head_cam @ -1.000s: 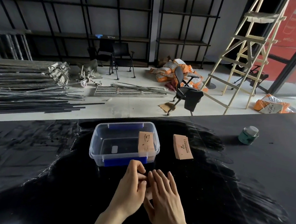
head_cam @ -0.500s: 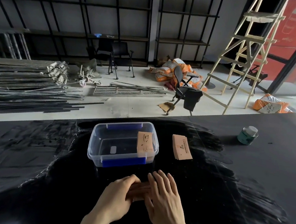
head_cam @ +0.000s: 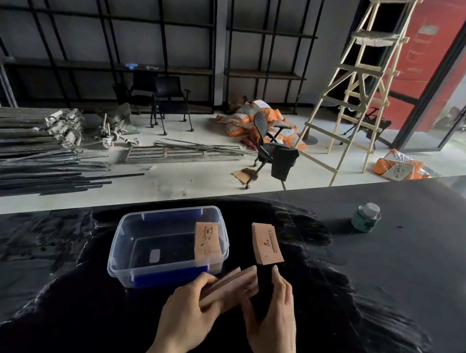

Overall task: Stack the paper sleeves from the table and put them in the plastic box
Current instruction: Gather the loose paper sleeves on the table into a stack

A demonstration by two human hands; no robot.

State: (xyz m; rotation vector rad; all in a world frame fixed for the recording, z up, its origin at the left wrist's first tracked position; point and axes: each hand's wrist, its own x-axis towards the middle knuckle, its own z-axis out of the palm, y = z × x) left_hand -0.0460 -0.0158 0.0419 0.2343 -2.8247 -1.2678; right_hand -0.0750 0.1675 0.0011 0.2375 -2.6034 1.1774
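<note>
A clear plastic box (head_cam: 128, 240) with blue latches stands on the black table, just beyond my hands. One stack of brown paper sleeves (head_cam: 207, 242) leans inside its right end. A second stack of sleeves (head_cam: 267, 244) lies on the table to the right of the box. Between my hands I hold a fanned bundle of sleeves (head_cam: 231, 285), lifted and tilted up near the box's front right corner. My left hand (head_cam: 189, 314) grips its lower left end. My right hand (head_cam: 272, 314) holds its right edge, fingers raised.
A green can with a pale lid (head_cam: 366, 217) sits at the table's far right. The black table (head_cam: 384, 283) has a far edge just behind the box. Past it lie metal bars, chairs, orange sacks and a wooden ladder on the floor.
The sleeves lay flat under both hands on the table; now both hands have lifted and tilted the bundle up, toward the box's front right corner.
</note>
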